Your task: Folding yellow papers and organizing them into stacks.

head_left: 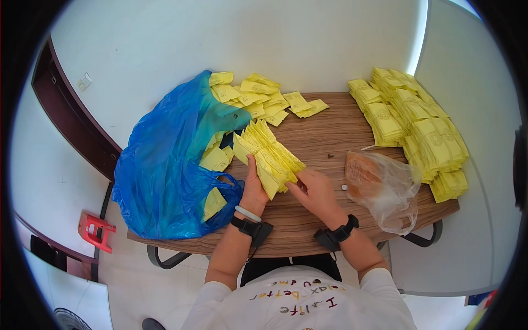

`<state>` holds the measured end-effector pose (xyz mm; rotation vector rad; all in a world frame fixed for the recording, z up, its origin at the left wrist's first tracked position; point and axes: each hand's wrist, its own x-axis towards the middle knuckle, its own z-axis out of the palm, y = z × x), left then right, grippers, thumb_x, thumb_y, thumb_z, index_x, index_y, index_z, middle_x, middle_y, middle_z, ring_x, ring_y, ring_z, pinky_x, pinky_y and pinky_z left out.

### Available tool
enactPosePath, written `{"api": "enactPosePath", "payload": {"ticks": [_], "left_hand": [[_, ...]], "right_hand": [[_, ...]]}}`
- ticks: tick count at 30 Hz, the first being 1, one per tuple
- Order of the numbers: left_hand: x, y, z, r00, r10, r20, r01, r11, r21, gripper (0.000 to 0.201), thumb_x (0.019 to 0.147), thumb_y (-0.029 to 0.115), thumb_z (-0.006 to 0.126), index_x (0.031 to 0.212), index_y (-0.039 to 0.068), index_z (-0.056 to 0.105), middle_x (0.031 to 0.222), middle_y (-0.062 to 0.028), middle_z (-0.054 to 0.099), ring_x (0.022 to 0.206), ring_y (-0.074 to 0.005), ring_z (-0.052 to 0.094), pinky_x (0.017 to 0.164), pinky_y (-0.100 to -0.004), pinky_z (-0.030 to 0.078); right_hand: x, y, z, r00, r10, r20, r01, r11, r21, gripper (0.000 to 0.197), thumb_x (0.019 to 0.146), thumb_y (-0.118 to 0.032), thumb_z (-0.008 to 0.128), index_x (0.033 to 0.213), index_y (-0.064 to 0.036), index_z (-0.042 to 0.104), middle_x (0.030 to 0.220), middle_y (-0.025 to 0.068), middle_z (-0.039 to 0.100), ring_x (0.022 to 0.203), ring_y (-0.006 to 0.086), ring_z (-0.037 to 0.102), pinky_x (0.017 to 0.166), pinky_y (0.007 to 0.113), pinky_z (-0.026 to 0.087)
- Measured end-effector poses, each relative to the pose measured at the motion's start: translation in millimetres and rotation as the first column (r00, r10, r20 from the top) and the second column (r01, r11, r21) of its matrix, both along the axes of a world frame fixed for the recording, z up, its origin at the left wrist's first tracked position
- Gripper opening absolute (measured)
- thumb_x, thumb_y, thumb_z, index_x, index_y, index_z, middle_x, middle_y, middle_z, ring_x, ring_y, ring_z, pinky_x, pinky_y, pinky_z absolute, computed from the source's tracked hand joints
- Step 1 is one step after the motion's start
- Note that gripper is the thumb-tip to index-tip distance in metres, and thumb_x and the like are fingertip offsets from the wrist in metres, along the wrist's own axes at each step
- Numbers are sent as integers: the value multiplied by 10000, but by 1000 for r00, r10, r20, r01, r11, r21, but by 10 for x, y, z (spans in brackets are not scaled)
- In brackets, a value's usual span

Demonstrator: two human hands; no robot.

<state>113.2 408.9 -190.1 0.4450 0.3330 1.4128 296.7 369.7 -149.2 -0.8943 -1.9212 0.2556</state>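
Observation:
A fanned stack of yellow paper packets [268, 157] is held up over the middle of the table. My left hand [253, 190] grips it from below and the left, thumb against the near face. At the stack's lower right corner, my right hand [314, 190] has its fingers closed on the packet edges. Just left of the stack lies a big blue plastic bag [159, 165], its mouth facing right, with more yellow packets [216, 159] showing inside. Loose yellow packets [258, 96] spill from the bag along the table's back edge.
Neat piles of yellow packets [418, 126] stand at the table's right end. A clear plastic bag [393, 190] with something brown inside lies in front of them. A small white round piece [344, 187] is beside it on the wooden table [308, 220]. A red stool [97, 231] stands on the floor at left.

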Motion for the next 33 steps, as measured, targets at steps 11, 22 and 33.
{"api": "enactPosePath", "payload": {"ticks": [11,22,33], "left_hand": [[73,22,-130,997,57,-59,-53,997,53,729,927,505,618,1460,68,382,1435,-104,493,1295,-275,496,1074,-437,431],[19,61,-236,997,50,-54,-47,998,50,712,929,470,636,1455,62,383,1424,-108,498,1280,-272,507,1063,-436,442],[-78,-10,-71,997,19,-78,-16,999,33,742,928,518,615,1471,74,373,1441,-116,492,1296,-287,500,1075,-444,434]], "right_hand": [[-45,57,-188,989,-24,-149,-10,975,-221,183,887,-125,670,822,21,582,725,192,576,642,353,574,556,403,431],[-51,47,-202,982,1,-189,-44,973,-225,125,883,-103,665,862,11,615,736,187,589,646,339,584,564,388,442],[143,24,-65,957,192,-217,-233,956,-181,86,892,-76,664,892,8,644,688,110,582,602,203,559,553,314,428]]}}
